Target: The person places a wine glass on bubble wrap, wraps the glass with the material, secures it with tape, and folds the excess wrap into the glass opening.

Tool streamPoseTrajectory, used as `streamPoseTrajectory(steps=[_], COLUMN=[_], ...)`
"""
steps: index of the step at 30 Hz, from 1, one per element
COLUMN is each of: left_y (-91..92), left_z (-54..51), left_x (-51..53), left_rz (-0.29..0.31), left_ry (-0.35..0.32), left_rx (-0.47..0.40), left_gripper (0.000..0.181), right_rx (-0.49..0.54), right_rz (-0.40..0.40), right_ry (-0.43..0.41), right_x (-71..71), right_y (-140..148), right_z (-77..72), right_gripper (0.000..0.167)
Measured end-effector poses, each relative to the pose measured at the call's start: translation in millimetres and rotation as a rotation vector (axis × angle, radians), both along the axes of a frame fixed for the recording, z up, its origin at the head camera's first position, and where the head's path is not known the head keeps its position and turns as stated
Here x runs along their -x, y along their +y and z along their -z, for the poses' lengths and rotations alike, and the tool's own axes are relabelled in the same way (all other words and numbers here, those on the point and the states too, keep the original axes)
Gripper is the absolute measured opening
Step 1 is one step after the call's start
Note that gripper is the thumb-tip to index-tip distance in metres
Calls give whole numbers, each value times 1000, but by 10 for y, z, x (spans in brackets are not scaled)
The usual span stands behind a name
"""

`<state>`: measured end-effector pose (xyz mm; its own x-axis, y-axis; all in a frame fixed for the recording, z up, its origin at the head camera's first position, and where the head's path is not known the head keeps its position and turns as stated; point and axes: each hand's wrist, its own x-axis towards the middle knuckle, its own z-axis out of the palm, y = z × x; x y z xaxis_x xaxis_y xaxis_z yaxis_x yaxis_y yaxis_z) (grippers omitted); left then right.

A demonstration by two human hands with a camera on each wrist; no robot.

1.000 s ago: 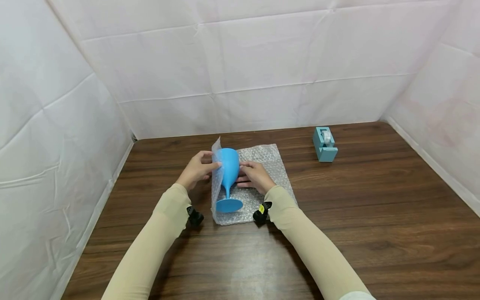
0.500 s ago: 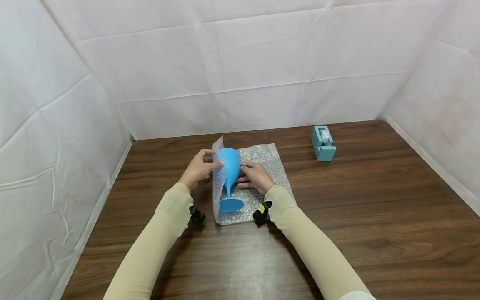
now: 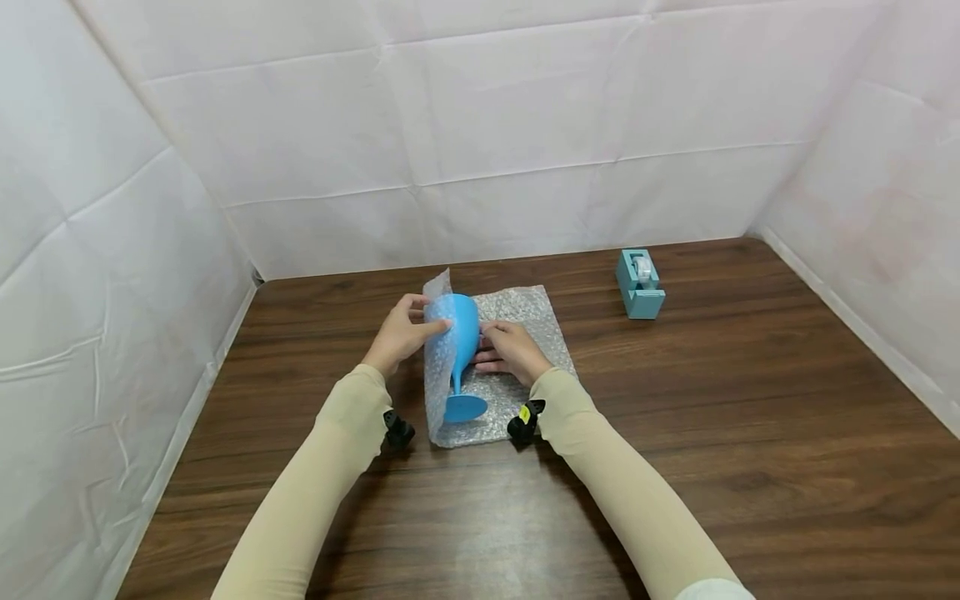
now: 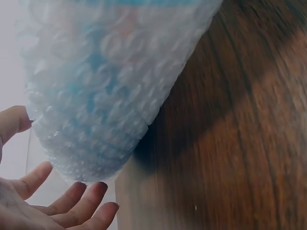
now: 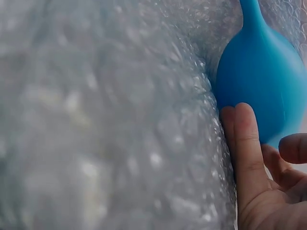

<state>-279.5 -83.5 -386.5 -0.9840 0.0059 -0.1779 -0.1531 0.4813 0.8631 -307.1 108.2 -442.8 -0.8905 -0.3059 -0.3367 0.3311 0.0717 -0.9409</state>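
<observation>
A blue goblet [image 3: 467, 325] lies on a sheet of bubble wrap [image 3: 528, 312], its bowl toward the back and its foot toward the front. My left hand [image 3: 397, 336] holds the raised left flap of the wrap [image 3: 437, 379] against the bowl, thumb on the near face. In the left wrist view, the fingers [image 4: 76, 201] lie along the edge of the wrap. My right hand [image 3: 513, 352] touches the right side of the bowl; the right wrist view shows its fingers [image 5: 245, 139] extended against the blue bowl [image 5: 264, 81].
A teal tape dispenser [image 3: 642, 287] with a clear roll stands at the back right of the dark wooden table [image 3: 712, 400]. White sheeting [image 3: 510, 117] hangs behind the table and at both sides.
The left hand has moved slightly right, and the wrap's flap leans further over the goblet's left side. The right hand has stayed beside the bowl. The head view has shifted a little.
</observation>
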Motion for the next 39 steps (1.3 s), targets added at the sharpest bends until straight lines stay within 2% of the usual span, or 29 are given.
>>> streamPoseTrajectory(steps=[7,19,27,39], left_y=[68,182,266,333], left_z=[-1,25,10,11], left_x=[0,-15,0,-6], left_rz=[9,-44,-43,-36], left_ry=[27,44,61,4], left_rx=[-2,6,47,49], left_gripper=[65,67,65,84], right_rx=[-25,-21,0,-19], right_rz=[-23,7,2,-10], right_ry=[-6,-22,0,-2], right_x=[-6,4,18,13], right_y=[35,60,113,157], right_z=[-31,-8,-20,-1], right_gripper=[43,42,39,39])
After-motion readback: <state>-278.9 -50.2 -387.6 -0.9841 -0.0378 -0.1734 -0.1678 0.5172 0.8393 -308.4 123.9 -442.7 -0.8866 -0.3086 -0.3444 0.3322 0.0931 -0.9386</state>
